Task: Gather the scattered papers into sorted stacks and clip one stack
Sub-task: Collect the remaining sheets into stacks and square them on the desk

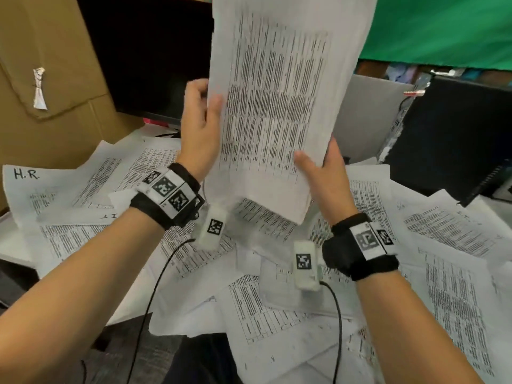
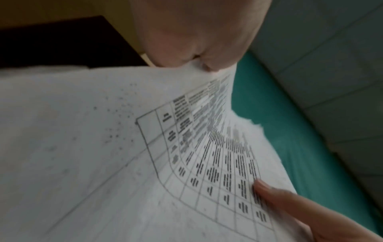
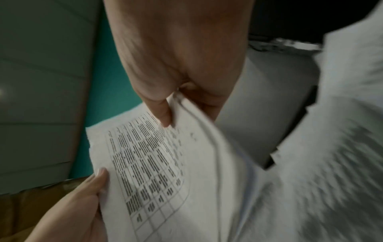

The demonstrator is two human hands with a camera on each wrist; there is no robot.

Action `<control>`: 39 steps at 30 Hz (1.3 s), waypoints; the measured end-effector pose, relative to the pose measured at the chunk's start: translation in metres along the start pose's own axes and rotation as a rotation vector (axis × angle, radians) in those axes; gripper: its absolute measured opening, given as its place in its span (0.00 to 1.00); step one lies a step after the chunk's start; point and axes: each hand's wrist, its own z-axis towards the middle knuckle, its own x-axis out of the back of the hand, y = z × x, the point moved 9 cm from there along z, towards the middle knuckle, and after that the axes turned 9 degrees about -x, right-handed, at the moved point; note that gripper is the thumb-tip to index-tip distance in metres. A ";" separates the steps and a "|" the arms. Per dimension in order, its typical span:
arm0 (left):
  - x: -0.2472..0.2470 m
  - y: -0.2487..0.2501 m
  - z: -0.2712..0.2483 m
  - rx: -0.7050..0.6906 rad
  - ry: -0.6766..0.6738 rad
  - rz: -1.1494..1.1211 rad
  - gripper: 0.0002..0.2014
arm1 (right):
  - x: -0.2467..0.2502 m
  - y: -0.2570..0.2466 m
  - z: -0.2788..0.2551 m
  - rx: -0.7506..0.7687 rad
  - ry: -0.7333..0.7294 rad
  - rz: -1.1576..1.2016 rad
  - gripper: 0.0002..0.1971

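At centre frame, the left hand (image 1: 201, 126) and right hand (image 1: 324, 173) grip a sheaf of papers (image 1: 277, 101) by its side edges, raised upright above loose sheets (image 1: 448, 236) covering the worktop.

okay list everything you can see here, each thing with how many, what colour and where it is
held papers: one small stack, white with printed tables, raised upright above the desk
scattered papers: many, white, overlapping all over the desk; one at far left marked H.R.
cardboard box: one, brown, back left
monitor: one, black, behind the left hand
green cloth: one, upper right
dark case: one, black, right
cables: two, black, from the wrists
wrist bands: two, black with white markers
left hand: grips the stack's left edge
right hand: grips its lower right corner
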 end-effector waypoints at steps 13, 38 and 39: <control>-0.073 -0.090 -0.126 0.724 -0.847 -0.050 0.30 | 0.014 0.124 -0.027 -0.453 -0.028 0.032 0.23; 0.145 -0.123 -0.118 0.967 0.188 0.272 0.34 | -0.014 0.080 -0.016 -0.204 0.187 -0.689 0.37; 0.169 -0.124 -0.134 1.022 0.236 0.330 0.36 | -0.037 0.079 -0.013 -0.186 0.081 -0.701 0.37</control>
